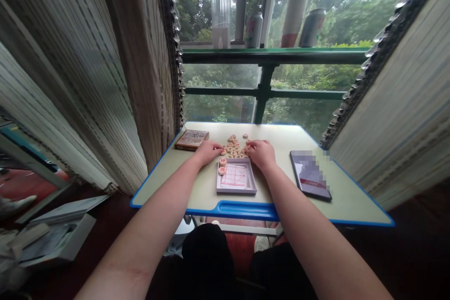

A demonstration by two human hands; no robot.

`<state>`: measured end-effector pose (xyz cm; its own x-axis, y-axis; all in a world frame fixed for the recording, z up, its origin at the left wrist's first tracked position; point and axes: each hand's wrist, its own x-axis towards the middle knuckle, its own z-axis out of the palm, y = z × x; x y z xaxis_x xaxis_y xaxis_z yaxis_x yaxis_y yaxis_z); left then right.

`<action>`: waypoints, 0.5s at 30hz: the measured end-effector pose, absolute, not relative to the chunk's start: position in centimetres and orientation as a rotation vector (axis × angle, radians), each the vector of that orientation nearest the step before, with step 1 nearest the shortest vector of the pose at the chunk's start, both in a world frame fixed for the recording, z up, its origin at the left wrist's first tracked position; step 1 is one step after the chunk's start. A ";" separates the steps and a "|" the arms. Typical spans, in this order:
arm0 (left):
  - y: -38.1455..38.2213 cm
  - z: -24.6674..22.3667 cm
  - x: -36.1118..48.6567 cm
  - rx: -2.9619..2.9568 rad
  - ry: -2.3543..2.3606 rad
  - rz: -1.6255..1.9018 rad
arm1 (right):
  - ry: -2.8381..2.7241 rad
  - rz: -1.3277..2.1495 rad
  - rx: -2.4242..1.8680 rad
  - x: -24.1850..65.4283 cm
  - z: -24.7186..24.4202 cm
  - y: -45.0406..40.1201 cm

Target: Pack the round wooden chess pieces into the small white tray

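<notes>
A pile of round wooden Chinese chess pieces (pixel 233 146) with red and dark characters lies on the table between my hands. My left hand (pixel 208 151) is at the pile's left side, thumb and fingers closed on a piece (pixel 223 152) at its edge. On the right, my right hand (pixel 262 152) has curled fingers closed around a piece at the pile's edge; the hand partly hides it. Just nearer to me sits an open pale box tray (pixel 236 191) with a red-lined sheet (pixel 234 176) inside. Two red-marked pieces (pixel 222 166) stand along its left wall.
A brown decorated box lid (pixel 191 139) lies at the table's left. A phone (pixel 309 176) rests on the right. The blue-edged table (pixel 161 187) stands against a green railing (pixel 274 56), with cans (pixel 253 30) on the sill. Curtains (pixel 137 70) hang on both sides.
</notes>
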<state>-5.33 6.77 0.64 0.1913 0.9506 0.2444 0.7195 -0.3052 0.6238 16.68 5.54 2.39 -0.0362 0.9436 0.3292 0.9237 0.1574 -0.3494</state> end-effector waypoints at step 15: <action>6.0 1.7 -5.0 2.018 1.619 0.801 | -2.078 0.002 -1.804 17.1 2.6 6.9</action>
<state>-5.00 5.99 1.75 0.1514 0.9738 0.1695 0.7258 -0.2260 0.6497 17.10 6.91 2.56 -0.0974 0.9533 0.2860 0.9527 0.1724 -0.2502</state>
